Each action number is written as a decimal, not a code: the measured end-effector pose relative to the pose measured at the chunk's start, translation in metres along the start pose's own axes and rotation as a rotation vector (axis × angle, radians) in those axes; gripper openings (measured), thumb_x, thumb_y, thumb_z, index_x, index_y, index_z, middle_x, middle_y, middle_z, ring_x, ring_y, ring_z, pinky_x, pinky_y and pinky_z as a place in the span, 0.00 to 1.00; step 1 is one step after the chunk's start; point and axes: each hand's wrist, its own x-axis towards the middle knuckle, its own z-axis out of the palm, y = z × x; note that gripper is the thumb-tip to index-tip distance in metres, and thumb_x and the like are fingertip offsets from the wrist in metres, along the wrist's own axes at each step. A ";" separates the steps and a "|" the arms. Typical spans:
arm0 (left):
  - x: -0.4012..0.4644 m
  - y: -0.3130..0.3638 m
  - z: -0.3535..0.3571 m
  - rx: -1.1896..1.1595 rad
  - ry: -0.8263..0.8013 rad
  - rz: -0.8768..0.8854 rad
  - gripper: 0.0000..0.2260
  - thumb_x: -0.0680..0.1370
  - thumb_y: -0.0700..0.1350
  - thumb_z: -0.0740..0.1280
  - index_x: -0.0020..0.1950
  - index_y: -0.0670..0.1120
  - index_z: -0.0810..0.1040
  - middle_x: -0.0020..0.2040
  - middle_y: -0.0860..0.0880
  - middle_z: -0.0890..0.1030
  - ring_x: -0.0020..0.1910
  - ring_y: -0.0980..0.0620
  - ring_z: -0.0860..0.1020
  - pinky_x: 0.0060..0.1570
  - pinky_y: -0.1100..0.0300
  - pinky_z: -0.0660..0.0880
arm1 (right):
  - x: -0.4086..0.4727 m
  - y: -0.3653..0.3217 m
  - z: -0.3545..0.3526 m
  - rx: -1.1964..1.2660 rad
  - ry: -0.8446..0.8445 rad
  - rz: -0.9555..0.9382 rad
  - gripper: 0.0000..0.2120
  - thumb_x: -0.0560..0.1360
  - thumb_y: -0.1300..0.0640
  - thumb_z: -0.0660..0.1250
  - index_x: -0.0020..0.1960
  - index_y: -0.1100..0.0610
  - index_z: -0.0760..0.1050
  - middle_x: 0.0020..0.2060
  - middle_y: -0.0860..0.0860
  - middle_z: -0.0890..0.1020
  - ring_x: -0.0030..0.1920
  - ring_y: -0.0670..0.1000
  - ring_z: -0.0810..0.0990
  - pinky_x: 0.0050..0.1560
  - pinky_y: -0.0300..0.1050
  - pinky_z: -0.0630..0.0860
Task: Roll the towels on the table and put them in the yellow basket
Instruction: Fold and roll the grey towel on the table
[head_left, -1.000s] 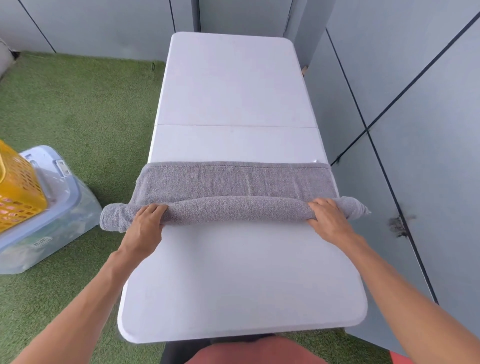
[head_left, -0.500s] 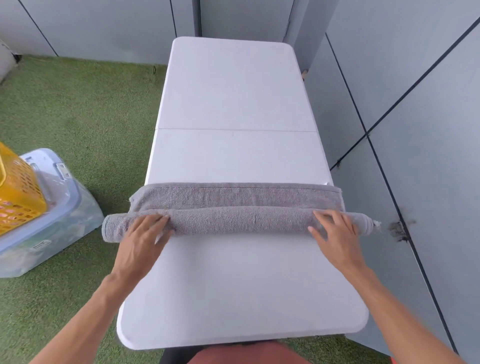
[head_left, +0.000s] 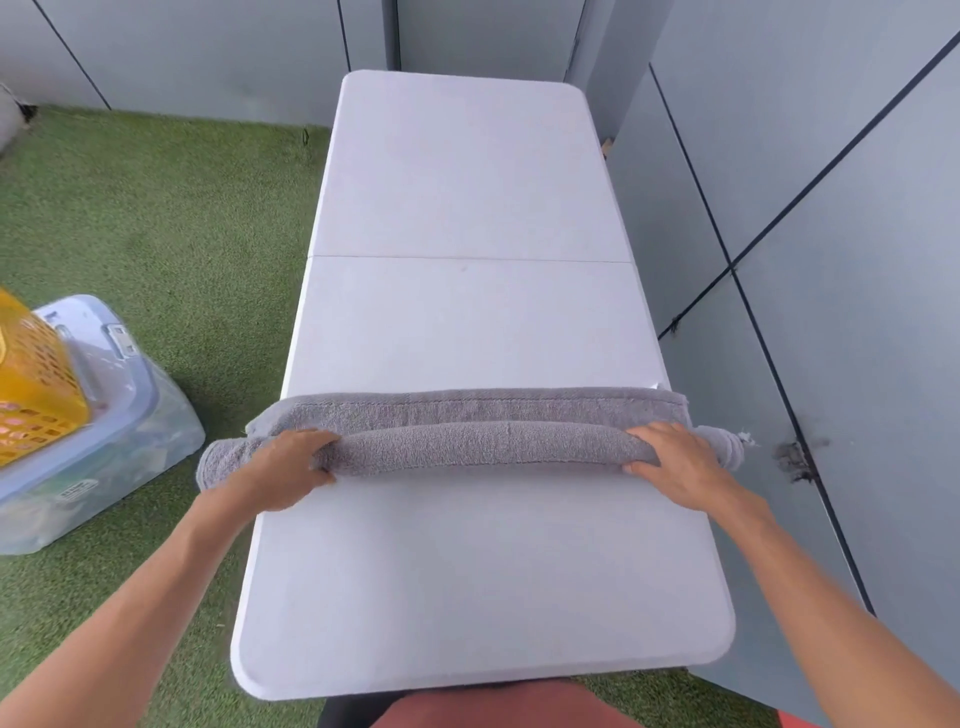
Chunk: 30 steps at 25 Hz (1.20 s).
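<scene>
Both hands are wrapped over the gray towel (head_left: 478, 441), which lies rolled into a long log across the near half of the white table (head_left: 467, 208). The left hand (head_left: 283, 470) curls its fingers over the top of the roll near its left end with the thumb tucked at the near side, and the right hand (head_left: 675, 467) lies over the roll near its right end with fingers bent across it, so each hand holds the roll rather than resting flat. Compared with 1 second ago, the flat strip of towel beyond the roll has shrunk from a broad band to a narrow one with the stitched hem showing, and the roll has grown thicker; 0.5 seconds ago the fingers lay straighter on top, and now they have curled over for another turn. Both ends of the roll overhang the table edges. By my judgement only 1 or 2 more turns remain before the roll is closed. The yellow basket (head_left: 36, 384) sits on a clear plastic bin (head_left: 119, 415) on the green turf (head_left: 156, 208) to the left, well apart from the towel, so the carry across has not begun.
</scene>
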 end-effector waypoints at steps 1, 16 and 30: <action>0.000 -0.002 -0.005 -0.026 -0.069 -0.006 0.27 0.74 0.46 0.73 0.71 0.46 0.70 0.67 0.47 0.75 0.66 0.46 0.71 0.66 0.54 0.64 | 0.000 0.005 -0.005 0.131 -0.085 0.013 0.20 0.73 0.50 0.71 0.63 0.50 0.73 0.57 0.47 0.77 0.61 0.52 0.73 0.60 0.48 0.69; 0.013 0.009 0.014 0.172 0.385 0.014 0.29 0.68 0.38 0.76 0.67 0.43 0.72 0.59 0.43 0.77 0.60 0.40 0.73 0.64 0.45 0.64 | 0.018 -0.030 0.013 -0.078 0.301 0.070 0.26 0.73 0.53 0.70 0.69 0.52 0.67 0.64 0.50 0.74 0.68 0.54 0.66 0.69 0.57 0.56; -0.021 -0.024 0.027 0.111 0.421 0.164 0.27 0.74 0.45 0.72 0.72 0.45 0.70 0.65 0.42 0.74 0.65 0.39 0.71 0.66 0.42 0.65 | -0.019 0.017 0.019 -0.148 0.335 -0.056 0.31 0.74 0.46 0.68 0.74 0.51 0.62 0.69 0.50 0.67 0.72 0.54 0.61 0.72 0.56 0.53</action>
